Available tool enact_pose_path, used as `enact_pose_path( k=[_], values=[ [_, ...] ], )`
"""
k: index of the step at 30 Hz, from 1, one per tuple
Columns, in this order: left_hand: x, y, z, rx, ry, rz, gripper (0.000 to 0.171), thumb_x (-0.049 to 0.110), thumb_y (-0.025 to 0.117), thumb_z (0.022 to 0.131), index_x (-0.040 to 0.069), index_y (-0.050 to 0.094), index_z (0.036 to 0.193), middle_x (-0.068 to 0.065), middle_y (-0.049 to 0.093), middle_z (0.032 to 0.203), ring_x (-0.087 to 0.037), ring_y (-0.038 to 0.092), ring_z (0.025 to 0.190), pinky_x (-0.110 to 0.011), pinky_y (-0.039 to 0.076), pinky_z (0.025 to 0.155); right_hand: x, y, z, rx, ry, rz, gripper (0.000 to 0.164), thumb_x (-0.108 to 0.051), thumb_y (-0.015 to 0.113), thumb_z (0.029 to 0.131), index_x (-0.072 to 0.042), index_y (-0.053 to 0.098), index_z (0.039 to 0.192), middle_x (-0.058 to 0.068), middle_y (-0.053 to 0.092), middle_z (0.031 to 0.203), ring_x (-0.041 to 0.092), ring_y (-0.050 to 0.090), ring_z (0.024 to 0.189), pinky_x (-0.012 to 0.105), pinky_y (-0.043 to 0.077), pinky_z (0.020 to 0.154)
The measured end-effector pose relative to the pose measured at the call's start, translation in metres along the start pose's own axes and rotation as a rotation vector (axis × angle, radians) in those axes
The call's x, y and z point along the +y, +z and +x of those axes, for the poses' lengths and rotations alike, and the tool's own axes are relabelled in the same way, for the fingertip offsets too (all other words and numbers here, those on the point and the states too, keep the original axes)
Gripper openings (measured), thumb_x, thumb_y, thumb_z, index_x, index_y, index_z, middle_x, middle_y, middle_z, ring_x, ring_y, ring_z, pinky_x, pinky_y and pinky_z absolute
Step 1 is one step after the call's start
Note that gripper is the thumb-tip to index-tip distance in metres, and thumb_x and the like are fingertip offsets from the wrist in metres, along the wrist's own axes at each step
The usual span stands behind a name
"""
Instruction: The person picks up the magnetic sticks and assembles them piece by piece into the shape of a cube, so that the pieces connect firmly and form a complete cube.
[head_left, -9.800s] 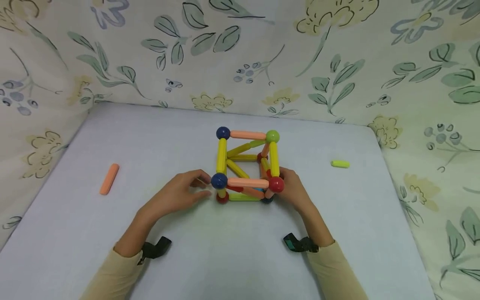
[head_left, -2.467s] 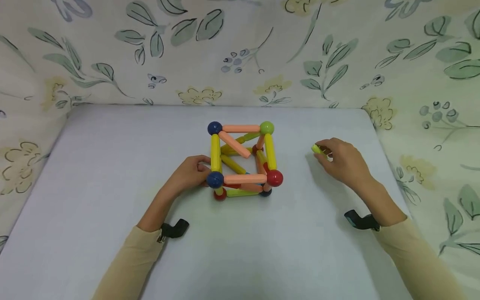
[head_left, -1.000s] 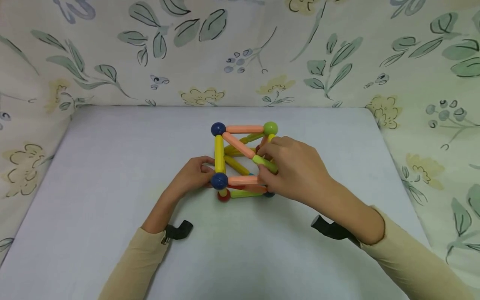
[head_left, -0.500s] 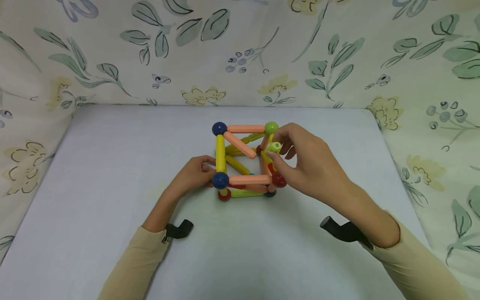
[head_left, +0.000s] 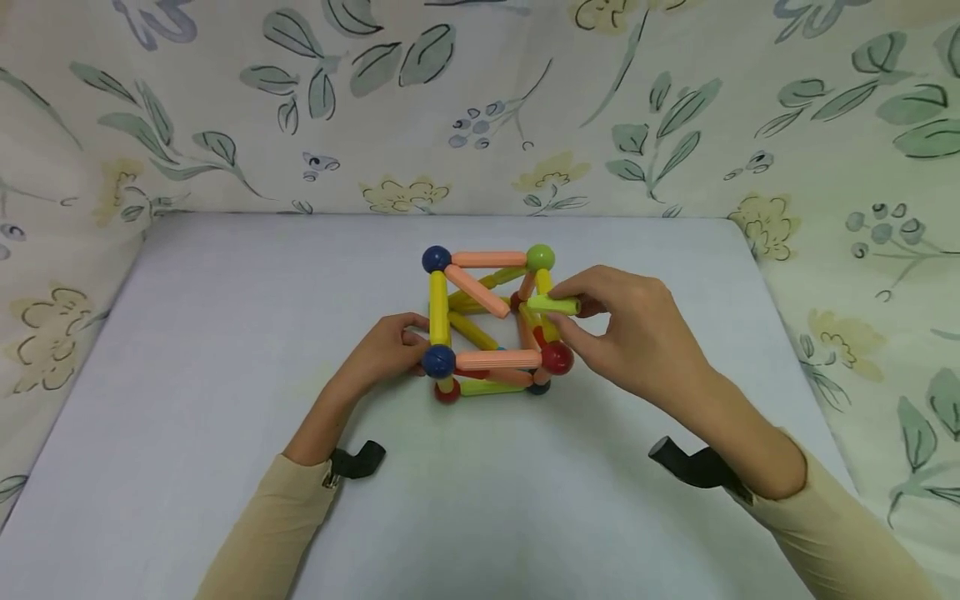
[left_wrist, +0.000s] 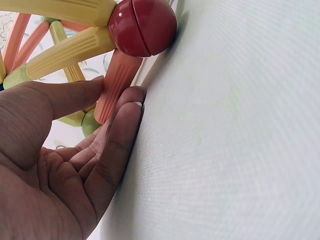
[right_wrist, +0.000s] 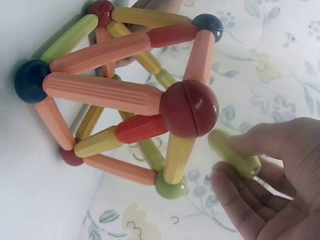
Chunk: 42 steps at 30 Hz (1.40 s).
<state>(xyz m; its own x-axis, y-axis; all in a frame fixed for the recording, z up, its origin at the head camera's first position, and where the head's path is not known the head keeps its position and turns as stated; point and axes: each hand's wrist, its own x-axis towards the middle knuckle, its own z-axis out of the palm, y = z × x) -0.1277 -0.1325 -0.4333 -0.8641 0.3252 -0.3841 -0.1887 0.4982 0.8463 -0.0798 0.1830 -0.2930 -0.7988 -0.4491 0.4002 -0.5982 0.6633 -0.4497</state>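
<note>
A cube frame of magnetic rods and balls stands mid-table, with a blue ball (head_left: 438, 361) and a red ball (head_left: 557, 358) at its near top corners. From the far-left blue ball (head_left: 437, 259) an orange rod (head_left: 480, 292) slants across the top, its other end free. My left hand (head_left: 386, 346) is low at the frame's left side; in the left wrist view its thumb and fingers pinch an orange rod (left_wrist: 117, 82) below a red ball (left_wrist: 142, 27). My right hand (head_left: 637, 325) pinches a short lime-green rod (head_left: 555, 305) above the frame's right side, apart from the red ball (right_wrist: 190, 109).
The white table (head_left: 480, 500) extends around the frame on all sides. Behind it hangs a floral cloth (head_left: 480, 108), which also runs along the left and right. Black wrist straps (head_left: 360, 460) sit at both sleeves.
The loose orange rod from the left now slants across the frame's top. My right hand picked up the short rod, held it at that rod's end, then drew it back rightward and turned it.
</note>
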Motion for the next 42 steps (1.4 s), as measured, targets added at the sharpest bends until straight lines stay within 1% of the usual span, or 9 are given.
enact_pose_path(
  k=[5,10,19,25,30,33,38,40,42],
  values=[
    [-0.001,0.000,0.000,-0.001,-0.009,-0.003,0.045,0.015,0.066,0.100,-0.005,0.056,0.139,-0.014,0.079,0.097,-0.017,0.069,0.070,-0.029,0.059,0.072,0.006,0.001,-0.001,-0.061,0.058,-0.021,0.021,-0.006,0.084,0.086,-0.006,0.076,0.106,0.001,0.076,0.099,0.016,0.069,0.085,0.038,0.061,0.076],
    [0.000,0.000,-0.001,0.004,-0.012,0.001,0.044,0.015,0.066,0.100,-0.005,0.057,0.138,-0.014,0.078,0.098,-0.017,0.069,0.071,-0.028,0.059,0.072,0.010,0.004,-0.004,-0.135,0.117,-0.073,0.024,-0.013,0.081,0.091,-0.007,0.078,0.115,0.001,0.075,0.101,0.017,0.066,0.088,0.037,0.056,0.070],
    [0.000,0.002,-0.003,0.001,-0.019,-0.013,0.043,0.015,0.067,0.100,-0.003,0.058,0.138,-0.014,0.078,0.097,-0.019,0.068,0.072,-0.028,0.058,0.071,0.009,0.002,0.002,-0.179,0.097,-0.050,0.019,-0.010,0.082,0.089,-0.006,0.079,0.108,0.002,0.075,0.098,0.017,0.067,0.085,0.036,0.059,0.075],
    [-0.004,0.001,-0.001,0.014,-0.004,-0.002,0.042,0.016,0.069,0.099,-0.001,0.059,0.136,-0.011,0.078,0.095,-0.020,0.068,0.072,-0.029,0.058,0.072,-0.009,0.001,0.015,-0.231,0.112,-0.044,0.020,-0.013,0.078,0.091,-0.010,0.081,0.110,-0.001,0.073,0.093,0.015,0.069,0.083,0.035,0.058,0.071],
    [-0.001,0.003,0.002,-0.001,0.008,-0.012,0.045,0.019,0.069,0.100,-0.002,0.058,0.138,-0.011,0.078,0.093,-0.019,0.067,0.070,-0.028,0.057,0.072,-0.025,0.007,0.025,-0.298,0.163,-0.107,0.011,-0.015,0.074,0.089,-0.013,0.082,0.096,-0.002,0.071,0.084,0.016,0.064,0.077,0.034,0.052,0.062],
    [-0.001,0.003,0.001,-0.001,0.000,-0.008,0.045,0.019,0.069,0.100,-0.002,0.058,0.137,-0.010,0.078,0.092,-0.019,0.067,0.069,-0.028,0.056,0.071,-0.030,0.012,0.032,-0.332,0.184,-0.120,0.008,-0.011,0.072,0.086,-0.015,0.078,0.084,-0.002,0.069,0.082,0.017,0.059,0.076,0.033,0.048,0.059],
    [-0.002,0.001,-0.002,0.006,-0.022,-0.001,0.043,0.020,0.070,0.099,-0.001,0.059,0.136,-0.010,0.078,0.090,-0.020,0.067,0.070,-0.029,0.056,0.071,-0.034,0.021,0.036,-0.357,0.196,-0.105,0.007,-0.007,0.073,0.085,-0.012,0.076,0.082,0.000,0.070,0.082,0.018,0.057,0.076,0.032,0.047,0.059],
    [-0.002,0.000,-0.002,0.003,-0.017,-0.006,0.044,0.021,0.070,0.100,-0.001,0.059,0.136,-0.010,0.078,0.090,-0.020,0.067,0.070,-0.029,0.056,0.071,-0.034,0.021,0.036,-0.356,0.198,-0.104,0.005,-0.007,0.073,0.085,-0.010,0.077,0.085,0.000,0.070,0.081,0.018,0.057,0.075,0.031,0.046,0.060],
    [-0.002,0.000,-0.002,-0.003,-0.008,-0.010,0.044,0.021,0.070,0.100,-0.001,0.059,0.136,-0.010,0.078,0.091,-0.020,0.068,0.070,-0.029,0.056,0.071,-0.035,0.020,0.035,-0.356,0.201,-0.112,0.006,-0.006,0.073,0.084,-0.010,0.076,0.082,0.000,0.067,0.077,0.018,0.056,0.072,0.031,0.044,0.058]
  ],
)
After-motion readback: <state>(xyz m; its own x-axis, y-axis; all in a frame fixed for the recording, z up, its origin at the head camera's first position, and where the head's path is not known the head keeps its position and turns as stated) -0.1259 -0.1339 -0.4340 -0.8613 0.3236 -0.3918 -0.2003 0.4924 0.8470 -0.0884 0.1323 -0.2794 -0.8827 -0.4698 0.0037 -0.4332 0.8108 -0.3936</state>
